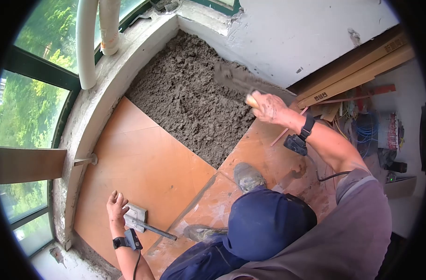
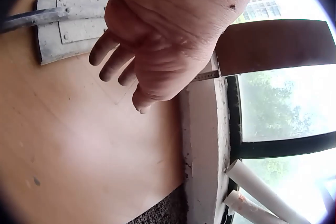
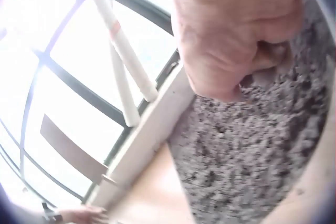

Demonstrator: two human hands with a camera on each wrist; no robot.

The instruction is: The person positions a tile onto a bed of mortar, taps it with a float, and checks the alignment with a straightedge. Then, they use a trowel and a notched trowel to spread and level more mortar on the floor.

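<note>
In the head view my right hand [image 1: 267, 107] grips the pale handle of a trowel [image 1: 236, 78], whose mortar-coated blade lies over the far right side of a bed of rough grey mortar [image 1: 185, 88]. The right wrist view shows the fingers of the right hand [image 3: 236, 40] curled round the handle, with the blade mostly hidden. My left hand [image 1: 116, 208] holds nothing, fingers loosely bent above an orange tile [image 1: 143, 158]. Beside the left hand [image 2: 163, 45] lies a flat grey tool with a riveted plate [image 2: 79, 19] and a dark rod handle.
A curved white ledge [image 1: 89, 121] runs under the windows, with white pipes [image 1: 86, 46] standing by it. Long cardboard boxes [image 1: 357, 81] lean along the right wall near a bucket [image 1: 388, 130] and loose cables. Shoes [image 1: 249, 177] stand on dusty floor tiles beside the mortar corner.
</note>
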